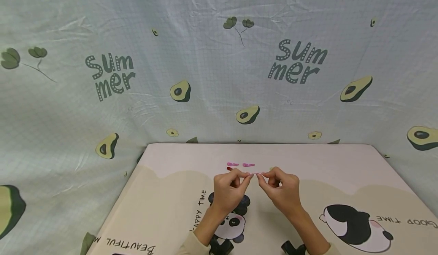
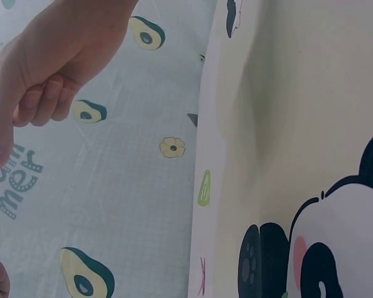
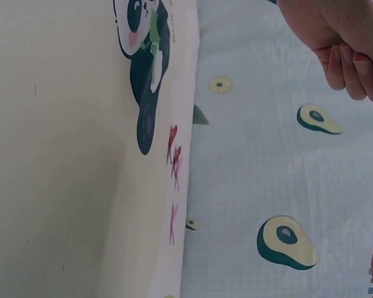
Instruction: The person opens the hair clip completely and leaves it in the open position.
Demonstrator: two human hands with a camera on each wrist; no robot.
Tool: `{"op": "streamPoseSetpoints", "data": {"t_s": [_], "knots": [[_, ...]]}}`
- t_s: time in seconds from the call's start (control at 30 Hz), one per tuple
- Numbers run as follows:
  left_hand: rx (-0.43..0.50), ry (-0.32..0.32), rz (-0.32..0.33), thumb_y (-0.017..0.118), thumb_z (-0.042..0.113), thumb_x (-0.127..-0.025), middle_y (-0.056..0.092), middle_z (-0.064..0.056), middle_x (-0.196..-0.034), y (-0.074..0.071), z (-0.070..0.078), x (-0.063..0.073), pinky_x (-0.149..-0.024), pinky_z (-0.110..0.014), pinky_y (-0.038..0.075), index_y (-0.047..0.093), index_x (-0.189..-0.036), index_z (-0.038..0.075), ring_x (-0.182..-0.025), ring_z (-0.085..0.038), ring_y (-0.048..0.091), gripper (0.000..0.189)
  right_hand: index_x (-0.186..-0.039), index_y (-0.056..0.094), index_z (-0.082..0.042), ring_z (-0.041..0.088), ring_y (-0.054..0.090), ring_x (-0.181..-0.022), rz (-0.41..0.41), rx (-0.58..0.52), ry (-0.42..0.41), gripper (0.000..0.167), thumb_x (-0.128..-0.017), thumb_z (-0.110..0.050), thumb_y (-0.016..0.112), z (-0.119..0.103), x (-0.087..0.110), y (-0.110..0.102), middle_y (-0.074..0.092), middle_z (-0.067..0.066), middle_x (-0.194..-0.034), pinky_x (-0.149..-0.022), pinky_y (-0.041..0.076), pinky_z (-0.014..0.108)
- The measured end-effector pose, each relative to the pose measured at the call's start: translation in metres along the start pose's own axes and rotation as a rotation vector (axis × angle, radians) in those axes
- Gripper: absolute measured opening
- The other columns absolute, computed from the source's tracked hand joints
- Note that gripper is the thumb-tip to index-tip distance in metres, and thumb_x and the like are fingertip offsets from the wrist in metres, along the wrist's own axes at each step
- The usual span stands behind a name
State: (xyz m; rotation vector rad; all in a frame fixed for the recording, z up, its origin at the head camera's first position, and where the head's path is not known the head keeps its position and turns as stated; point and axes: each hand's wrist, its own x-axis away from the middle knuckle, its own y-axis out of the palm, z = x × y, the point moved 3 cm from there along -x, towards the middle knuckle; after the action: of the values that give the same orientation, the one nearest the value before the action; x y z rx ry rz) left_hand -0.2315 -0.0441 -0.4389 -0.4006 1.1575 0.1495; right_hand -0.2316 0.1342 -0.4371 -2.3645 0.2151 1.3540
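Close together over the far part of the table, my left hand (image 1: 227,190) and right hand (image 1: 284,192) pinch a small pink hair clip (image 1: 254,173) between thumbs and index fingertips, one at each end. Fingers cover much of the clip. In the left wrist view, the right hand (image 2: 56,68) shows at upper left with a sliver of pink at its fingertips. Two pink hair clips (image 1: 233,164) (image 1: 248,165) lie side by side beyond the hands. A red hair clip (image 1: 229,168) lies just nearer, partly hidden behind the left hand.
A green hair clip (image 2: 204,188) lies near the table's far edge. The table (image 1: 164,205) has a cream cover printed with a panda and a dog. Behind it hangs a pale cloth (image 1: 205,49) with avocado prints. Dark wrist straps (image 1: 222,247) show at the lower edge.
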Motion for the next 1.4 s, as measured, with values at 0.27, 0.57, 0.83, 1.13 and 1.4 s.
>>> {"op": "streamPoseSetpoints", "data": {"t_s": [0.27,0.57,0.83,1.13,1.4], "knots": [[0.004,0.002,-0.004,0.087,-0.006,-0.073,0.044,0.002,-0.046,-0.0012,0.0005,-0.0005,-0.047,-0.004,0.024,0.076,-0.086,0.005,-0.042,0.000,0.032,0.020,-0.076,0.068,-0.007,-0.004,0.036,-0.048,0.002,0.010,-0.001,0.025,-0.068,0.010,0.084,0.0015,0.0009,0.0005,0.046,-0.005,-0.050,-0.047,0.035,0.011],[0.003,0.005,-0.004,0.087,-0.006,-0.073,0.044,0.002,-0.046,-0.0007,0.0000,-0.0016,-0.047,-0.004,0.024,0.076,-0.086,0.005,-0.042,-0.001,0.033,0.020,-0.077,0.068,-0.005,-0.002,0.035,-0.047,0.026,0.012,-0.015,0.025,-0.066,0.011,0.084,0.0006,0.0004,0.0008,0.045,-0.005,-0.050,-0.046,0.034,0.012],[0.005,-0.004,-0.004,0.087,-0.006,-0.072,0.044,0.002,-0.046,-0.0008,-0.0011,-0.0006,-0.047,-0.004,0.024,0.076,-0.086,0.005,-0.042,0.000,0.032,0.021,-0.077,0.069,-0.004,-0.002,0.036,-0.048,0.027,0.020,-0.010,0.025,-0.066,0.012,0.085,-0.0008,0.0003,0.0009,0.046,-0.005,-0.050,-0.046,0.035,0.012],[0.000,0.002,0.001,0.087,-0.006,-0.072,0.044,0.003,-0.046,-0.0015,-0.0009,-0.0004,-0.047,-0.005,0.024,0.076,-0.086,0.005,-0.042,0.000,0.032,0.021,-0.077,0.069,-0.004,-0.002,0.036,-0.047,0.037,0.029,-0.017,0.028,-0.063,0.013,0.086,-0.0016,0.0017,0.0021,0.046,-0.006,-0.050,-0.046,0.035,0.012],[-0.006,0.000,0.002,0.087,-0.006,-0.072,0.045,0.002,-0.046,-0.0019,-0.0007,-0.0004,-0.047,-0.004,0.023,0.076,-0.086,0.005,-0.041,-0.001,0.034,0.020,-0.075,0.067,-0.002,0.001,0.035,-0.046,0.055,0.039,-0.036,0.034,-0.056,0.020,0.087,-0.0030,0.0026,0.0050,0.044,-0.004,-0.050,-0.045,0.034,0.013]]}}
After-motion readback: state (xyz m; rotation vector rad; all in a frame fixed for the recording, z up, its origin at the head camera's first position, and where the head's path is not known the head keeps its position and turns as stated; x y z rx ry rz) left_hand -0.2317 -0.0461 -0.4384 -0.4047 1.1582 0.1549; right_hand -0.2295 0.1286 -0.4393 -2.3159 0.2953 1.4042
